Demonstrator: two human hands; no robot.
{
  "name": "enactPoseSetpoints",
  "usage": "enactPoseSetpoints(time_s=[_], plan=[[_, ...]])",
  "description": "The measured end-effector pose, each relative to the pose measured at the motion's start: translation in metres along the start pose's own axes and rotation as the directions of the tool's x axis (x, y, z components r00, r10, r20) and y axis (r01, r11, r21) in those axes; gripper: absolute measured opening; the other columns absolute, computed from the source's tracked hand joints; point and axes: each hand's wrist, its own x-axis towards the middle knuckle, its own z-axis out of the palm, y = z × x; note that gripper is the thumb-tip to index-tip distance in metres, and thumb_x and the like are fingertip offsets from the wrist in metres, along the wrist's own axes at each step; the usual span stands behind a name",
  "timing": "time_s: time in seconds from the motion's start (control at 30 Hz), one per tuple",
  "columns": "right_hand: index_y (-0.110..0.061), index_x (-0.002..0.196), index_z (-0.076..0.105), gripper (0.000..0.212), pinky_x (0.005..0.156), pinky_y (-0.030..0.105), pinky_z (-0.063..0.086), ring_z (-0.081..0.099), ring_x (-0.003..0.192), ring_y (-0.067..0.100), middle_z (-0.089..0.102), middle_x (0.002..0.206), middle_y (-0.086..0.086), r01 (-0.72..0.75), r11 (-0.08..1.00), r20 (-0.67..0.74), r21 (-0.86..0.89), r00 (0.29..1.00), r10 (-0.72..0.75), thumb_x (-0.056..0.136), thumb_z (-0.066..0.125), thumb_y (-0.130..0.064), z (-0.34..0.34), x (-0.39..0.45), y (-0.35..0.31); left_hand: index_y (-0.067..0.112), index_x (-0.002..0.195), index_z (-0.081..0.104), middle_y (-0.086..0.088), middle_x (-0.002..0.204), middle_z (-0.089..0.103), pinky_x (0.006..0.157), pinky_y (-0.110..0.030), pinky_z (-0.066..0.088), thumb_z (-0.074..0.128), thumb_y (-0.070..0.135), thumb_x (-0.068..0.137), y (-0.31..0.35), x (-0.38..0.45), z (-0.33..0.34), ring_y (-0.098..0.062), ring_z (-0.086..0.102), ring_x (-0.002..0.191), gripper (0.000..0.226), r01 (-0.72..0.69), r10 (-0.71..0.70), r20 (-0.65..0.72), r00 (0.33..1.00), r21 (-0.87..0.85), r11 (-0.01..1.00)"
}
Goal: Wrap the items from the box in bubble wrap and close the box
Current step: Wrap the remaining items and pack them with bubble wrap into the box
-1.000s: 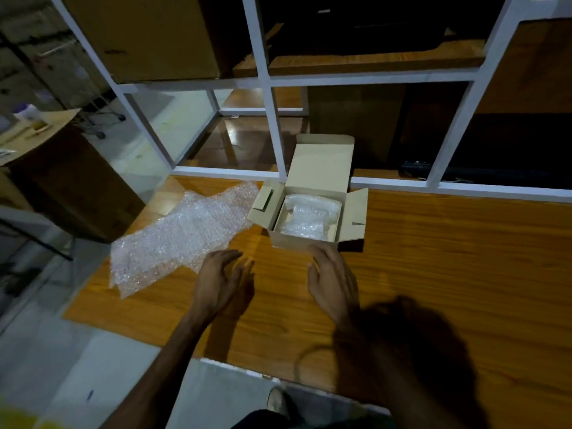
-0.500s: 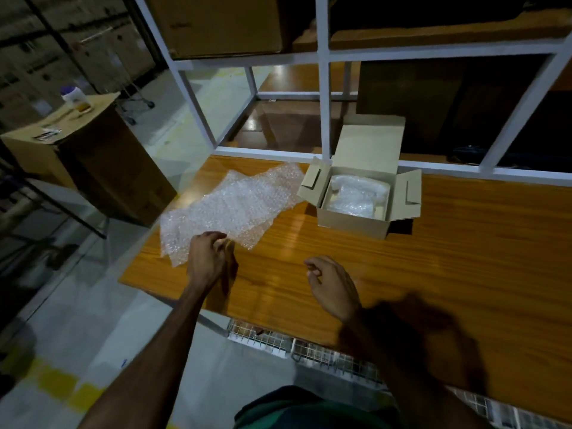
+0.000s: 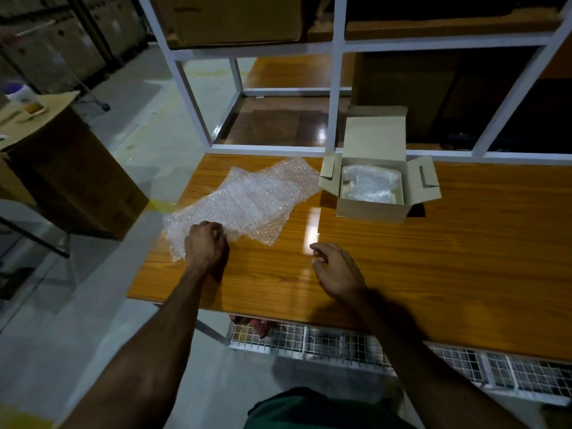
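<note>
A small open cardboard box (image 3: 376, 193) stands toward the far side of the glossy orange-brown wooden bench (image 3: 433, 258), its tall rear lid flap upright and its two side flaps folded outward. Inside the box lies a pale item already covered in clear bubble wrap (image 3: 370, 185); what the item is cannot be told. To the left of the box, with its nearest corner just beside the box's left flap, a loose sheet of clear bubble wrap (image 3: 247, 199) lies flat on the bench and runs diagonally toward the bench's near left edge, where part of it hangs slightly over the side. The left hand (image 3: 205, 243) rests on the near end of that sheet, well apart from the box, with its fingers (image 3: 216, 229) curled down and gripping the wrap's edge. The right hand (image 3: 335, 269) hovers over bare bench in front of the box, nearer to the person than the box and apart from both box and sheet; its fingers are loosely curled, hold nothing and touch nothing. Behind the box rises a white-painted metal shelving frame (image 3: 335, 88) with wooden shelves, and a large brown cardboard carton (image 3: 229, 17) sits on an upper shelf to the left above the box. Far to the left of the box, off the bench, a big brown cardboard crate (image 3: 71, 168) stands on the grey floor with a white plastic jar (image 3: 20, 92) on top. Below the bench's near edge a white wire-mesh rack (image 3: 387, 351) shows.
</note>
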Motion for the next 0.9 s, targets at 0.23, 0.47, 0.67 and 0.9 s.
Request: enactPoseSetpoints(time_s=[0.23,0.47,0.67,0.9], plan=[[-0.019,0.148,0.057,0.042,0.096,0.028,0.047,0.06,0.121,0.015,0.06,0.141,0.002,-0.013,1.0,0.004,-0.017,1.0,0.014,0.106,0.057,-0.019,0.001,-0.001,-0.012,0.021,0.086,0.075,-0.004,0.088,0.074,0.068,-0.044,0.06,0.048,0.037,0.097,-0.011,0.004,-0.007,-0.022,0.067,0.077,0.033,-0.122,0.121,-0.02,0.992,-0.172,0.977],[-0.024,0.146,0.057,0.04,0.096,0.038,0.058,0.063,0.115,0.01,0.063,0.141,-0.001,0.003,0.998,-0.033,0.06,0.999,-0.001,0.106,0.056,-0.021,0.013,0.003,-0.032,0.007,0.1,0.078,-0.01,0.1,0.078,0.079,-0.04,0.057,0.058,0.025,0.102,0.001,0.005,-0.033,-0.026,0.071,0.092,0.027,-0.15,0.113,-0.13,0.985,-0.32,0.935],[-0.032,0.158,0.042,0.055,0.088,0.032,0.06,0.062,0.104,0.003,0.064,0.134,-0.004,0.016,0.989,0.02,0.144,1.0,-0.019,0.106,0.057,-0.021,0.018,0.015,-0.064,0.013,0.092,0.071,-0.003,0.093,0.074,0.075,-0.036,0.051,0.062,0.011,0.102,0.016,0.01,-0.046,-0.021,0.066,0.087,0.014,-0.213,0.158,-0.163,0.974,-0.412,0.886],[-0.053,0.163,0.008,0.086,0.078,0.032,0.064,0.067,0.109,0.011,0.057,0.151,0.004,0.134,0.969,0.088,0.209,0.984,-0.155,0.105,0.056,-0.012,0.022,0.041,-0.109,0.013,0.086,0.063,0.0,0.086,0.069,0.077,-0.034,0.05,0.056,0.006,0.104,0.032,0.013,-0.073,-0.018,0.064,0.085,0.02,-0.288,0.29,-0.072,0.954,-0.476,0.831]])
